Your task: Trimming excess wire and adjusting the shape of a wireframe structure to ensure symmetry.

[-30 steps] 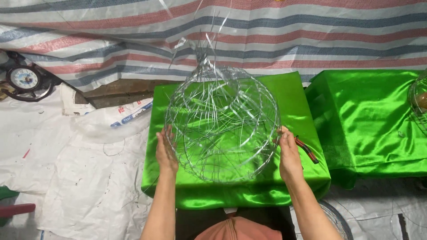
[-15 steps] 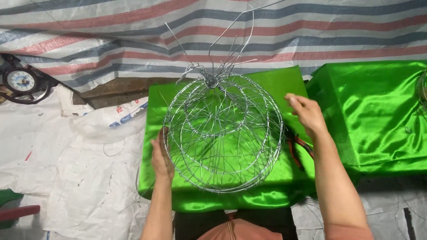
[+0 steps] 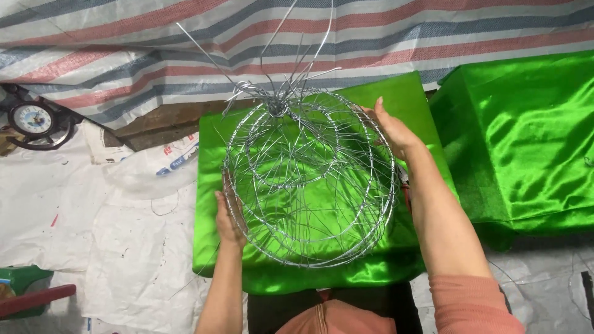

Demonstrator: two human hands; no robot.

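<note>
A round cage of bent silver wire (image 3: 309,179) sits tilted on a box covered in shiny green cloth (image 3: 216,247). Loose wire ends stick up from a twisted knot at its top. My left hand (image 3: 228,216) grips the cage's lower left rim, fingers behind the wires. My right hand (image 3: 391,128) lies against the upper right side of the cage, fingers curled on the outer ring. A red-handled tool (image 3: 405,188) lies on the green cloth, partly hidden behind my right forearm.
A second green-covered box (image 3: 526,136) stands to the right. A striped tarp (image 3: 124,55) hangs at the back. White sheeting (image 3: 80,229) covers the floor on the left, with a small clock (image 3: 32,119) and a green and red object (image 3: 25,291) at the left edge.
My right hand has moved from the cage's lower right rim up to its upper right side. The cage has tipped, its knotted top now pointing further away. The view has shifted closer.
</note>
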